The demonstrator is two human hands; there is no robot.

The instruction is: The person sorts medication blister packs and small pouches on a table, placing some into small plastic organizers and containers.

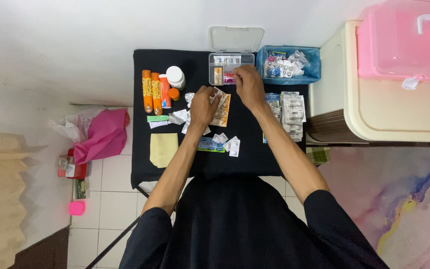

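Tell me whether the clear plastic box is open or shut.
Open: the clear plastic box has its lid swung back, compartments exposed.

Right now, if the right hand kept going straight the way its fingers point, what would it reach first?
The right hand points away from the person, toward the clear plastic organizer box with its lid open. Its fingertips look already at the box's near edge, so the box comes first, though depth is hard to judge from above.

— What can't be made out on the black table?

— The small packets inside the clear plastic compartment box (230,67) are too tiny to tell apart, and the right hand (249,85) covers its near corner.

— And the edges?

— The pink plastic carry case (408,42) runs off the top and right. The left hand (202,105) hides part of the orange-and-white sachet (221,110).
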